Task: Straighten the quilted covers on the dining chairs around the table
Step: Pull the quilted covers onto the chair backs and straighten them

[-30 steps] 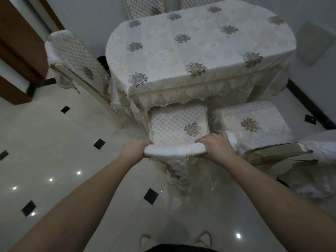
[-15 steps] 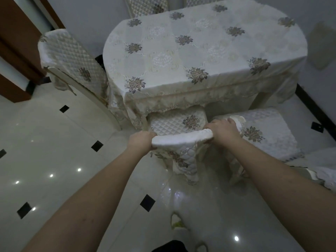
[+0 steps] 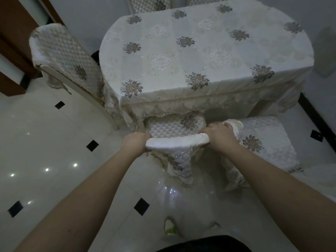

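A dining chair stands right in front of me, its seat cushion (image 3: 172,127) mostly tucked under the table (image 3: 200,51). The chair's top rail wears a cream quilted cover (image 3: 177,142), whose back flap hangs down crumpled toward the floor. My left hand (image 3: 135,144) is closed on the left end of that covered rail. At the right end, my right hand (image 3: 221,136) grips the rail as well. A second chair's quilted seat cover (image 3: 263,142) lies to the right, and its back cover (image 3: 233,124) peeks out beside my right hand.
A third chair with a quilted back cover (image 3: 63,57) stands at the table's left end. Two more chair backs (image 3: 149,4) show beyond the table. Glossy white tiles with black insets (image 3: 141,206) cover the floor; a dark wooden door frame (image 3: 16,42) is at the far left.
The chair has slid forward under the table, so much less of its seat shows. Both hands stayed on the top rail and moved with it, and my view came closer to the table.
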Motion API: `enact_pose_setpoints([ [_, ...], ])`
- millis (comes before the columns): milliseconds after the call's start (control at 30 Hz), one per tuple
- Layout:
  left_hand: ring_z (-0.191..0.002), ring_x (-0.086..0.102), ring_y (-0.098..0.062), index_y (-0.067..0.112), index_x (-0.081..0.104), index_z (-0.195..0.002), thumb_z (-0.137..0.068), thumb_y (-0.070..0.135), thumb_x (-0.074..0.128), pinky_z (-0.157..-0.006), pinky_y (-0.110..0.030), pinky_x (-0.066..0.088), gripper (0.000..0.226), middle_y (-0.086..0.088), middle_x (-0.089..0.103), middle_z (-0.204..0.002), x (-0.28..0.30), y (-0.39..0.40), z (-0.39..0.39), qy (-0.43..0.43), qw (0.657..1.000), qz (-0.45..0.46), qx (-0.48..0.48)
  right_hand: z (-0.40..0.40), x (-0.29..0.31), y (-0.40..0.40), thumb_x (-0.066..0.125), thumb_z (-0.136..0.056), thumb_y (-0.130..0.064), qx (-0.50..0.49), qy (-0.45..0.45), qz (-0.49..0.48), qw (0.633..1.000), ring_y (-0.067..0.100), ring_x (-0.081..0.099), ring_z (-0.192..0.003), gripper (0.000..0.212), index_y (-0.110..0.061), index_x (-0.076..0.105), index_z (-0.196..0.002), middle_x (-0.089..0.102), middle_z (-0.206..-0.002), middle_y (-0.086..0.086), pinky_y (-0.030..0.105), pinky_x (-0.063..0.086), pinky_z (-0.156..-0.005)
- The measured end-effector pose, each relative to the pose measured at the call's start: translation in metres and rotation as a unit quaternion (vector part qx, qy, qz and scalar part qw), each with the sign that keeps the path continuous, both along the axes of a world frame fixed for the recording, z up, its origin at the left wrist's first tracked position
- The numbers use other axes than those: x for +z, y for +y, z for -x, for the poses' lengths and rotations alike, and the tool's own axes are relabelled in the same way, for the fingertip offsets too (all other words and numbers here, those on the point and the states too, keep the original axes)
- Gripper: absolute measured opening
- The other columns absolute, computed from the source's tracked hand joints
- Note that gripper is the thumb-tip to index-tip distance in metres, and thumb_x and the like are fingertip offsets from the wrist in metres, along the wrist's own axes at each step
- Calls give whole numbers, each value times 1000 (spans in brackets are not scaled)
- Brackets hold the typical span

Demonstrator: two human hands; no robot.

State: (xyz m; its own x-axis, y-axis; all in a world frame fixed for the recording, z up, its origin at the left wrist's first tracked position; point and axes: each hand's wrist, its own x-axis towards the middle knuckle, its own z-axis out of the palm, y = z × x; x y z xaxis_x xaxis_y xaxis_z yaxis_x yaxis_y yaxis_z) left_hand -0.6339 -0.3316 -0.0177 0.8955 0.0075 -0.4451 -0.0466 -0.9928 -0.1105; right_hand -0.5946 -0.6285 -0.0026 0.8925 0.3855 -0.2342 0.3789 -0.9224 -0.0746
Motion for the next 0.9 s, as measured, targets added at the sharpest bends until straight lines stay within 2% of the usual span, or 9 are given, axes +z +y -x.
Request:
enact_pose_setpoints([
  [100, -79, 58, -24, 20, 62, -99, -84, 27, 59, -75, -33, 51, 16, -2, 61, -87, 11, -10, 3, 23, 999, -12, 24, 0, 3, -1, 61, -73, -65, 7, 8, -1, 1000, 23, 52, -113, 48, -42, 59, -115, 59, -116, -4, 47, 30, -101],
  [167, -92, 61, -25, 23, 59, -107, -81, 33, 66, -84, -39, 51, 29, -3, 64, -102, 15, -14, 6, 29, 999, 7, 31, 1, 3, -2, 59, -73, -66, 17, 11, 2, 1000, 24, 52, -113, 49, -41, 59, -115, 59, -118, -4, 47, 31, -100],
  [267, -97, 59, -21, 31, 52, -120, -69, 52, 74, -77, -33, 48, 59, 1, 62, -112, 22, -26, 15, 7, 997, 74, 19, -1, 1, -5, 57, -73, -69, 33, 19, -10, 999, 24, 53, -111, 49, -40, 60, -112, 61, -115, -3, 48, 32, -98],
  [367, -104, 56, -18, 32, 45, -130, -68, 69, 67, -83, -37, 47, 76, 6, 58, -120, 34, -66, 24, -22, 986, 159, -53, -4, 0, -9, 55, -71, -73, 66, 21, -38, 997, 21, 53, -114, 57, -40, 57, -118, 59, -120, -6, 45, 32, -97],
  [433, -107, 54, -17, 32, 44, -132, -74, 77, 53, -85, -38, 46, 74, 7, 57, -123, 37, -91, 25, -40, 981, 177, -63, -5, 1, -16, 55, -71, -75, 100, 40, -58, 993, 19, 51, -117, 67, -38, 50, -127, 56, -127, -7, 43, 32, -97],
  [567, -89, 61, -14, 36, 52, -114, -67, 92, 24, -67, -34, 48, 79, 9, 65, -101, 25, -100, 23, -111, 985, 115, -67, -9, 0, -35, 50, -72, -80, 158, 66, -101, 980, 15, 51, -116, 76, -32, 49, -131, 56, -128, -7, 37, 35, -96],
  [767, -83, 63, -12, 41, 58, -113, -61, 95, 16, -62, -30, 47, 86, 12, 69, -92, 22, -96, 20, -161, 979, 104, -75, -20, -8, -33, 30, -63, -94, 176, 14, -92, 980, 9, 62, -91, 77, -39, 59, -109, 67, -97, -15, 29, 45, -68],
  [900, -82, 64, -11, 42, 59, -113, -63, 96, 13, -60, -30, 48, 87, 13, 69, -91, 17, -92, 16, -182, 973, 124, -75, -26, -15, -33, 21, -60, -97, 178, -30, -114, 977, 8, 64, -88, 82, -42, 60, -108, 68, -94, -16, 30, 48, -67],
])
